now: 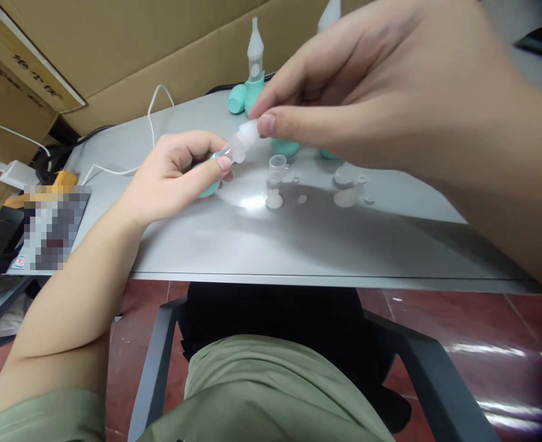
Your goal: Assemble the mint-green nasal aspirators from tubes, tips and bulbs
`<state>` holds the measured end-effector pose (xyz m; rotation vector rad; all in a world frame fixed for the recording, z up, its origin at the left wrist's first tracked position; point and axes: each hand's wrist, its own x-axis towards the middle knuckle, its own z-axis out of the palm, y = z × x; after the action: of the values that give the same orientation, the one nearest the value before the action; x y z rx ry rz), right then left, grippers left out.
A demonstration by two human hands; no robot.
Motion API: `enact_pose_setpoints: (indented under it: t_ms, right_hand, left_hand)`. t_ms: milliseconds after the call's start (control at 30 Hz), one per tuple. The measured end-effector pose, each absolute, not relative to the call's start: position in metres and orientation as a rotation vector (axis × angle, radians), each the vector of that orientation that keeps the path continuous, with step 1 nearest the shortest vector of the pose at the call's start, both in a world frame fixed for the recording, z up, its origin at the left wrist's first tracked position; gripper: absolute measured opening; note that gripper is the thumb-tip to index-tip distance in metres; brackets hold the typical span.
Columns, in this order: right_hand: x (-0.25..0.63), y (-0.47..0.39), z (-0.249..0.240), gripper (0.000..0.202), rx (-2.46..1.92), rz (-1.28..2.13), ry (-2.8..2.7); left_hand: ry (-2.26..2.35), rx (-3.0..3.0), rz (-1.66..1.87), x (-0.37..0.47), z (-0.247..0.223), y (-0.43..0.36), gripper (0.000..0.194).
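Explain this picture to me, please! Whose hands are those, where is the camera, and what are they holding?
There's no robot here, just a person's two bare hands. The camera sits on the person's head, looking forward and down, so you also see green clothing below.

The left hand holds a teal piece with a see-through neck. The right hand pinches the white tip at its end.

On the grey table are a small clear cup and other little clear parts. Farther back stands a teal bulb with a pointed white top.
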<state>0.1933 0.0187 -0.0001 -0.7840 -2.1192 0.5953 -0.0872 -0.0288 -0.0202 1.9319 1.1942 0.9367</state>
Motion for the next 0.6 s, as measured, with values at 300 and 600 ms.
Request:
enact_pose_setpoints:
  t_ms: [300, 600]
  right_hand:
    - [0.195, 0.019, 0.003, 0.014, -0.858, 0.653, -2.172]
    - [0.197, 0.016, 0.013, 0.007, -0.813, 0.709, -2.121]
  left_hand:
    - [1.189, 2.023, 0.953, -0.080, -0.024, -0.029, 0.059]
    - [1.189, 2.098, 1.012, -0.078, -0.023, -0.037, 0.041]
